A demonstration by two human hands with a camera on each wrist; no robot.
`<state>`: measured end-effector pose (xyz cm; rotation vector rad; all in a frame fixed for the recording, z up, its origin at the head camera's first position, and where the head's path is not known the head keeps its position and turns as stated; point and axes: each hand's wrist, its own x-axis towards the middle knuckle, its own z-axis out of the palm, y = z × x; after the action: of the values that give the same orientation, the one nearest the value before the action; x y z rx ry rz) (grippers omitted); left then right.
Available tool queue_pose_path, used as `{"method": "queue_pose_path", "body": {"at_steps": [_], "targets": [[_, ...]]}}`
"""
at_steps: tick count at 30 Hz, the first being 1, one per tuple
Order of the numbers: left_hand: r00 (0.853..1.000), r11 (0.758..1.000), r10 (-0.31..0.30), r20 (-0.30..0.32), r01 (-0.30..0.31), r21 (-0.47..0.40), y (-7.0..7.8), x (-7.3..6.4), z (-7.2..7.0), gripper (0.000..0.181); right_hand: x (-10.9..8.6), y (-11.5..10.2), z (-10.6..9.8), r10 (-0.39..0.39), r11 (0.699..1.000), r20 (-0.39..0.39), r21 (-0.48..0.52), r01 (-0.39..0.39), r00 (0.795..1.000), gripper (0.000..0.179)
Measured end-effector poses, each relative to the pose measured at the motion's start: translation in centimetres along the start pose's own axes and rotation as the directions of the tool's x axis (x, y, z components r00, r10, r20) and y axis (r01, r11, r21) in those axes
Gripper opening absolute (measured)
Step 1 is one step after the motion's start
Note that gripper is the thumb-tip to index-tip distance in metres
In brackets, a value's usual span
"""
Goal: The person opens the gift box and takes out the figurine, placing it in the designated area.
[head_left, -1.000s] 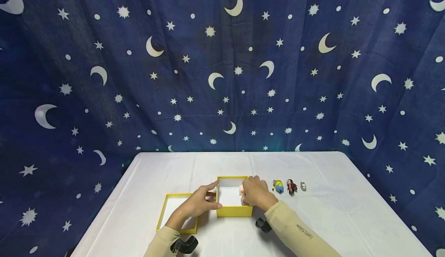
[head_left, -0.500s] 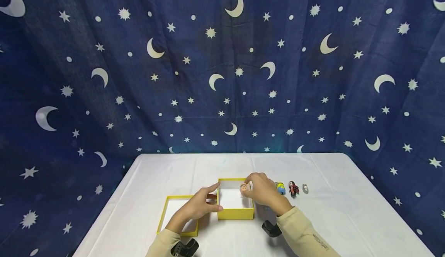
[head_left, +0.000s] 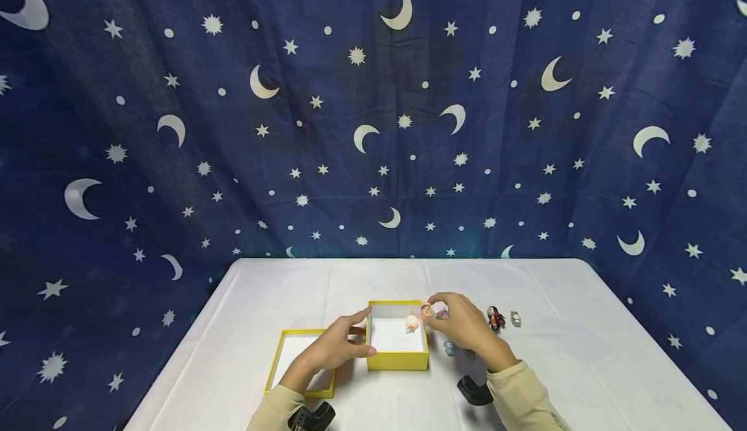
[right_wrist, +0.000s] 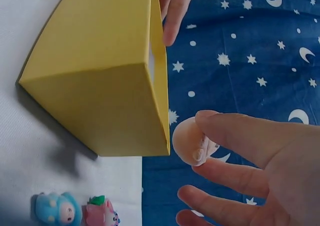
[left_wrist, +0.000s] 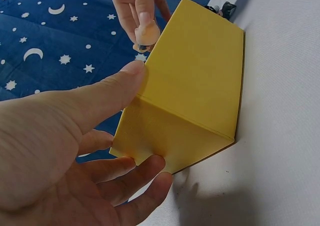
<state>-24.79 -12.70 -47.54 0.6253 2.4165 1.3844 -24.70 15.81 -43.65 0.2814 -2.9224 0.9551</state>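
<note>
The open yellow box (head_left: pixel 397 360) stands on the white table. My left hand (head_left: pixel 336 343) grips its left end, thumb at the front rim and fingers against the side wall. My right hand (head_left: pixel 463 323) pinches a small peach-headed figurine (right_wrist: pixel 188 141) between thumb and finger, just outside the box's right rim. The other right-hand fingers are loosely spread. Inside the box, near the right wall, is a small white-and-orange figurine (head_left: pixel 412 323). A blue figurine (right_wrist: pixel 57 208) and a pink figurine (right_wrist: pixel 102 213) lie to the right of the box.
A yellow-rimmed lid (head_left: pixel 274 361) lies left of the box, partly under my left forearm. To the right are a dark red-and-black figurine (head_left: pixel 496 318) and a small grey figurine (head_left: pixel 516 319). My right hand hides part of the toy group. A starry blue curtain (head_left: pixel 373 126) hangs behind.
My right hand has risen out of the box and moved right with the peach-headed figurine. It now covers the yellow-and-blue toy. My left hand has stayed at the box.
</note>
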Motion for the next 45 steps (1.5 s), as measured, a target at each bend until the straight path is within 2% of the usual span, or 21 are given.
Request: {"method": "queue_pose_path", "body": {"at_steps": [9, 19, 25, 31, 40, 45], "targets": [[1.000, 1.000, 0.002, -0.003, -0.002, 0.004, 0.2, -0.1, 0.2, 0.084, -0.1, 1.4, 0.0, 0.004, 0.998, -0.017, 0.065, -0.003, 1.000, 0.033], [1.000, 1.000, 0.003, -0.007, -0.003, 0.002, 0.1, -0.2, 0.2, 0.084, 0.0, 1.8, -0.3, -0.035, 0.994, -0.035, 0.102, 0.039, 0.999, 0.035], [1.000, 1.000, -0.002, -0.003, 0.002, 0.007, 0.1, -0.2, 0.1, 0.085, 0.3, 2.4, -0.6, -0.059, 0.985, -0.044, 0.157, 0.065, 0.997, 0.040], [1.000, 1.000, 0.000, -0.003, 0.000, 0.008, 0.1, -0.2, 0.0, 0.085, 0.6, 2.9, -0.8, -0.059, 0.965, -0.026, 0.255, 0.064, 0.998, 0.043], [1.000, 1.000, 0.002, -0.003, -0.002, 0.010, 0.1, -0.1, 0.0, 0.085, 0.6, 3.4, -1.0, -0.073, 0.945, -0.043, 0.316, 0.083, 0.996, 0.037], [1.000, 1.000, 0.002, 0.000, -0.002, 0.006, 0.2, 0.0, 0.0, 0.084, 0.6, 3.9, -1.3, -0.125, 0.898, -0.017, 0.424, 0.120, 0.992, 0.035]]}}
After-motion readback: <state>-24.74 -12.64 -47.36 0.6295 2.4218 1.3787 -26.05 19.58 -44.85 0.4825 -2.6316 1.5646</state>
